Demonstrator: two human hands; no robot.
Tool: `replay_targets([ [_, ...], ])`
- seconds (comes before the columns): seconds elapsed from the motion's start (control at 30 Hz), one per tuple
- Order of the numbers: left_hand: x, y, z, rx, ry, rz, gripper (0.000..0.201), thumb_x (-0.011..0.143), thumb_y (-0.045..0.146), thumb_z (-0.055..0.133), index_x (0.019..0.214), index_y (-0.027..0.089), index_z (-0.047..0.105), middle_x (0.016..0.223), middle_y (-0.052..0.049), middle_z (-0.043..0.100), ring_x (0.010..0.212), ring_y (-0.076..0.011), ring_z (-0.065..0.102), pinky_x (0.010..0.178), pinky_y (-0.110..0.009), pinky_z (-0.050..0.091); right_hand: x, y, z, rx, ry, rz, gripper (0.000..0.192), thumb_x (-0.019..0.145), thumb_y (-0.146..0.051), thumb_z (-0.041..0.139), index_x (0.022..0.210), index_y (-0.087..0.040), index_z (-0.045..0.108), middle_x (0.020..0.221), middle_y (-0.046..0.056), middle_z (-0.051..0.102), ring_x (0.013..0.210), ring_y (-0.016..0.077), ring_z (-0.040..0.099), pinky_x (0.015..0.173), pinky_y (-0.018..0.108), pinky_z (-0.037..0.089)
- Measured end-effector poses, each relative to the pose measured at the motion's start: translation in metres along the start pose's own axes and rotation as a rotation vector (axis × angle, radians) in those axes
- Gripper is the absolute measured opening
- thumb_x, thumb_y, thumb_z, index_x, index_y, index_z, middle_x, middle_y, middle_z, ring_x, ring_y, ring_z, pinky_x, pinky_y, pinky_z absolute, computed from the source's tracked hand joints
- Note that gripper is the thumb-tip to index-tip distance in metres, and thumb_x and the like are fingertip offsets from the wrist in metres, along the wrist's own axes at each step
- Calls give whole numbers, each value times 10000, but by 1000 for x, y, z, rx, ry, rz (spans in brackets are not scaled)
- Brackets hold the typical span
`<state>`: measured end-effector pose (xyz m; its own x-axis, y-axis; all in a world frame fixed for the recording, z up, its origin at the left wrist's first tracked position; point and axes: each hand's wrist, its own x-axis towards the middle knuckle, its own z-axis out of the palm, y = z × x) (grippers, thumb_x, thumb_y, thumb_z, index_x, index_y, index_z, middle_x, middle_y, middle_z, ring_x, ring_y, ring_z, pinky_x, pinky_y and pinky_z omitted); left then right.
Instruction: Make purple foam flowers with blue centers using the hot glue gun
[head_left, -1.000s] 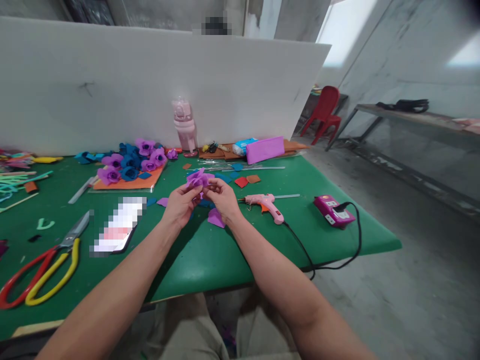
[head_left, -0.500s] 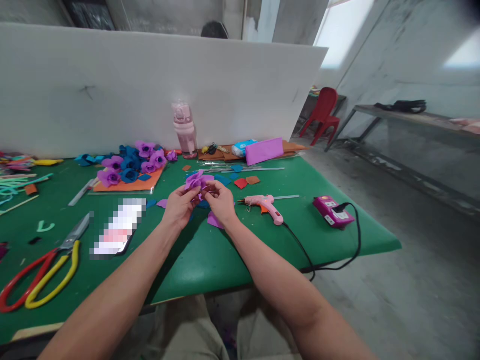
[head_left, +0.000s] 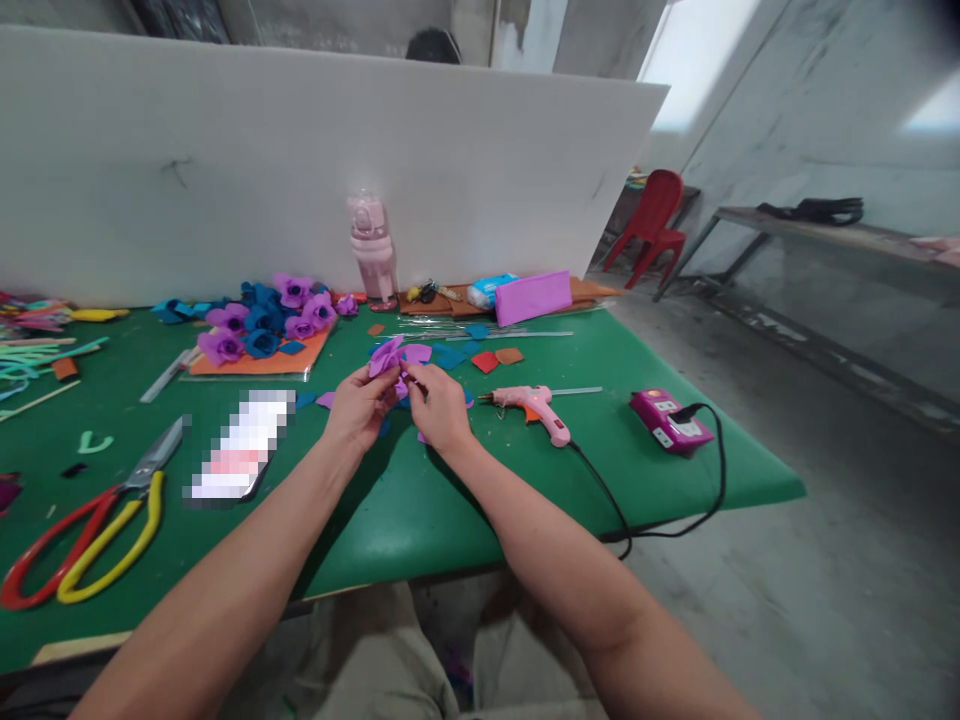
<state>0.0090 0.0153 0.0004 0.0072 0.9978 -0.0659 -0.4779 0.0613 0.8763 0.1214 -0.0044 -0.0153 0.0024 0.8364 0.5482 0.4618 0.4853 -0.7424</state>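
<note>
Two hands, one purple flower [head_left: 386, 357], up over the middle of a green desk [head_left: 390, 530]. Left hand [head_left: 360, 410] has its grip closed on the flower, thumb pressed against the lower petals. Right hand [head_left: 442, 405] is pinching at the flower's base with thumb and fingertips, right up beside the left one. Can't make out exactly what's between those fingertips, too small.

Loose petals are lying under and around the hands, mostly blue and purple, plus a red petal [head_left: 484, 362] and a brown petal [head_left: 510, 356] a bit off to the right. Pink glue gun [head_left: 536, 402] is on its side near the right hand, nozzle pointing towards it, clear stick poking out the back. A black cord runs over the desk edge, and there's a black plug in the magenta socket box [head_left: 670, 422].

Over on the left: a phone [head_left: 247, 445] with the screen blurred out, then scissors [head_left: 139, 490] with one red handle and one yellow. Behind the phone, a bunch of purple and blue flowers [head_left: 262, 315] sits on an orange sheet [head_left: 255, 368]. Pink bottle [head_left: 373, 250] stands at the back in front of a big white board [head_left: 262, 150].
</note>
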Motion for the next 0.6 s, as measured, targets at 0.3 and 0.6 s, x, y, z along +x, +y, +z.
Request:
replay_targets([
  [0.3, -4, 10, 3, 46, -8, -110, 329, 482, 192, 804, 776, 129, 669, 659, -4, 641, 521, -62, 530, 529, -204, 434, 12, 7, 1, 720, 5, 454, 195, 737, -312, 586, 877, -203, 668, 830, 23, 661, 735, 131, 581, 737, 290, 473],
  [0.6, -6, 10, 5, 128, -84, -74, 346, 486, 202, 805, 799, 119, 682, 664, -23, 659, 504, -75, 555, 505, -201, 428, 18, 6, -6, 1054, 34, 675, 114, 693, -247, 623, 773, -185, 675, 729, -2, 646, 632, 91, 563, 616, 220, 456],
])
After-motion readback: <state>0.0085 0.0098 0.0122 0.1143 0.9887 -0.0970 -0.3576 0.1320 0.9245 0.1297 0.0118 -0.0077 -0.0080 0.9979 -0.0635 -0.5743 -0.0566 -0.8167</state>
